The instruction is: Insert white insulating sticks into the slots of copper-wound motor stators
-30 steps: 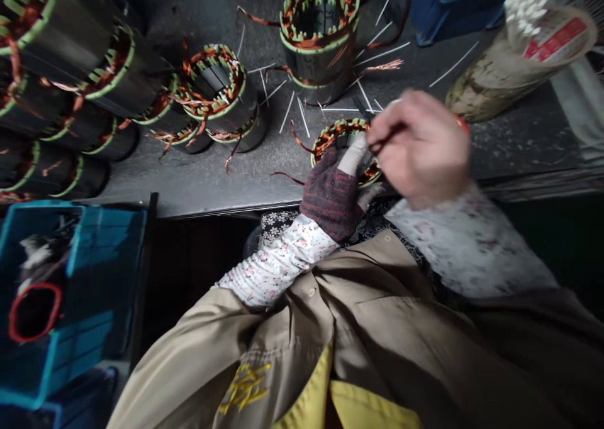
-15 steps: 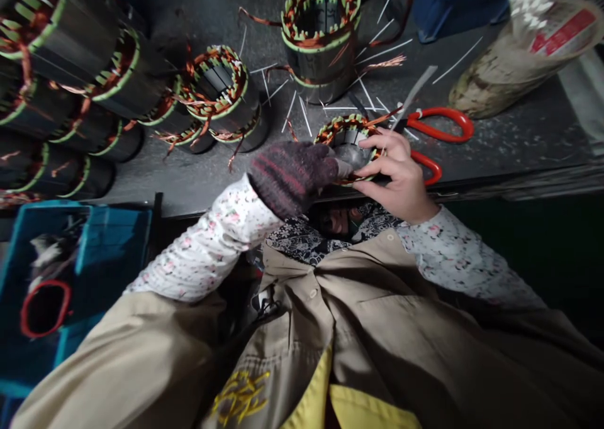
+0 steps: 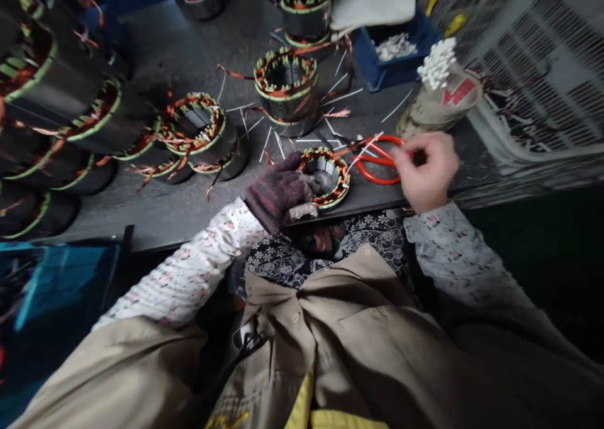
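Note:
A short ring-shaped motor stator (image 3: 346, 193) with copper windings and green slot liners stands near the bench's front edge. My left hand (image 3: 280, 193), in a dark knitted glove with bare or wrapped fingertips, lies against its left rim, thumb stretched out and fingertips at the opening. To the right, my bare right hand (image 3: 427, 168) has its fingers curled closed at the red-handled scissors (image 3: 380, 180). The scissors' blades are mostly hidden behind the stator's leads. A thin white sleeve (image 3: 365, 149) sticks out from the stator's right side beside the handles.
More stators (image 3: 287, 95) stand behind, with others stacked at left (image 3: 61, 114). Loose white sleeves (image 3: 278, 144) are scattered on the bench (image 3: 189, 212). At the right are a blue bin (image 3: 396, 70), a holder (image 3: 453, 102) full of white sleeves and a pale slotted basket (image 3: 528, 146).
My right hand has left the stator's rim and moved right to the scissors' handles, which sit closer together. My left hand stays at the stator, its thumb now drawn outside the opening. The view has shifted.

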